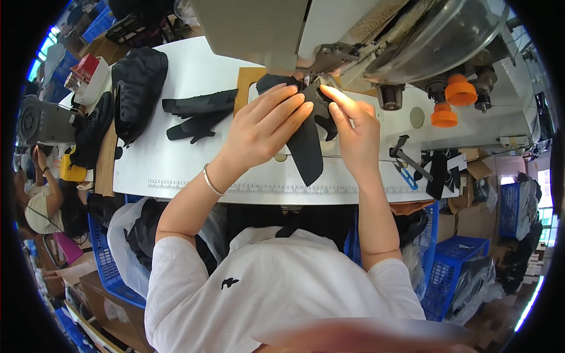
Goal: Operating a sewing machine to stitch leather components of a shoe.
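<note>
A dark fabric piece (307, 159), resembling a shoe-upper part, lies under the head of a sewing machine (253, 29), one long tongue of it pointing toward me. My left hand (259, 126) rests on the piece with fingers stretched out, their tips just left of the needle area (307, 78). On the other side, my right hand (357, 129) pinches the piece's curved right edge between thumb and forefinger. Its remaining fingers curl inward. The hands and the machine head partly hide the spot under the needle.
Cut dark pieces (203, 109) lie left on the white table (188, 59), beside stacked black shoe uppers (138, 88). Blue-handled snips (406, 176) are at right. Orange knobs (460, 90) hang off the machine. Blue crates (456, 253) flank me; another person (44, 197) sits far left.
</note>
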A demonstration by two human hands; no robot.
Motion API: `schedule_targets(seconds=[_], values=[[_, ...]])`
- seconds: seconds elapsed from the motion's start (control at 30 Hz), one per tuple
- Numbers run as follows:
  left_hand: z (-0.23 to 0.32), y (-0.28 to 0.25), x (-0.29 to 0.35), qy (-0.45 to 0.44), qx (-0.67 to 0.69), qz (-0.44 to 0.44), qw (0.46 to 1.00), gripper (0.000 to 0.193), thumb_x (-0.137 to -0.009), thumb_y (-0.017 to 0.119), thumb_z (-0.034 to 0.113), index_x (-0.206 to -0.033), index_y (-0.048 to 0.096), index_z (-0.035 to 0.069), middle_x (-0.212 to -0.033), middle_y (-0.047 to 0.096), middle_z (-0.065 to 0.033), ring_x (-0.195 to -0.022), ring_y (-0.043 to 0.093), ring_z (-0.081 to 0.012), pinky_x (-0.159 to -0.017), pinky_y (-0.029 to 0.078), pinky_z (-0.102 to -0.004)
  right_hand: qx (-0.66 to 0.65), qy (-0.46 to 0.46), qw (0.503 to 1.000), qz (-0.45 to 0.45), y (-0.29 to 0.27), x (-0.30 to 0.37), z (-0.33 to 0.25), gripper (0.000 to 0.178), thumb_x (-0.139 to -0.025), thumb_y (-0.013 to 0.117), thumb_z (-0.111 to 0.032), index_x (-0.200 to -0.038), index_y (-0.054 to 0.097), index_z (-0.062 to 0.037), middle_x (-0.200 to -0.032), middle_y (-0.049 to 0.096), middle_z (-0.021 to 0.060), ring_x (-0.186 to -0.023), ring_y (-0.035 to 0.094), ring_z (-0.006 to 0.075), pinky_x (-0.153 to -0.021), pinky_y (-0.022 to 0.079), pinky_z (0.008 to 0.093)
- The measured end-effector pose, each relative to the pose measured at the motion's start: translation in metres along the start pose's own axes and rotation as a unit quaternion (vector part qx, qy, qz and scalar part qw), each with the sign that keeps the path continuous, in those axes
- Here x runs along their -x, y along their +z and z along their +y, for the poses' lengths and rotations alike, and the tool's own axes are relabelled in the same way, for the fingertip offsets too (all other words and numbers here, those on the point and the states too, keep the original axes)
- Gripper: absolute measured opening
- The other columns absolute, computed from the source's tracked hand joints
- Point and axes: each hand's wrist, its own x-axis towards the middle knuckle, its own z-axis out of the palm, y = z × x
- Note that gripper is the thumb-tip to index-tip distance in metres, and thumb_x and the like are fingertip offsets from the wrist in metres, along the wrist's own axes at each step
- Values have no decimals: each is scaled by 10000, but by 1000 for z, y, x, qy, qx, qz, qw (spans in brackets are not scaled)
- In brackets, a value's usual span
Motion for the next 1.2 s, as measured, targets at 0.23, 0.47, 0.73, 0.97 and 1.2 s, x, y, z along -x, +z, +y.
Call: schedule_targets(seconds=[0.23, 0.47, 0.73, 0.97, 1.2], values=[[0, 4, 2, 0, 1, 14, 1000, 320, -733, 699, 88, -1037, 743, 2, -1080, 694, -127, -1078, 689, -307, -959, 614, -430, 16, -15, 1000, -16, -4, 0, -1, 317, -1009, 631, -158, -1309, 733, -168, -808, 608, 27, -878, 519, 180, -927, 408, 318], [4, 3, -8, -17, -12, 23, 1000, 298, -721, 725, 86, -1010, 742, 15, -1046, 703, -105, -1045, 697, -288, -927, 614, -424, -77, 21, 995, -53, -8, 4, 9, 388, -984, 636, -89, -1366, 689, -125, -997, 707, 15, -950, 578, 132, -939, 448, 283], [14, 9, -2, -38, -19, 45, 998, 338, -705, 726, 56, -1037, 779, 17, -1071, 745, -97, -1024, 709, -291, -873, 615, -392, -177, 64, 979, -77, -4, 2, 23, 408, -993, 640, -51, -1401, 648, -58, -1122, 729, 21, -944, 628, 52, -885, 487, 230], [16, 9, -3, -20, -56, 26, 998, 315, -733, 724, 67, -1039, 773, 11, -1092, 739, -101, -1046, 709, -282, -929, 624, -400, -147, 98, 978, -110, -9, 3, 21, 425, -989, 637, -24, -1412, 641, -66, -1075, 733, 10, -927, 636, 49, -878, 487, 221], [15, 9, 0, 7, -83, 7, 996, 276, -765, 738, 81, -1036, 760, 39, -1091, 704, -96, -1054, 689, -274, -982, 599, -425, -131, 18, 988, -74, -3, 3, 37, 439, -964, 655, -3, -1399, 652, -65, -1036, 718, 0, -910, 623, 37, -839, 483, 213]])
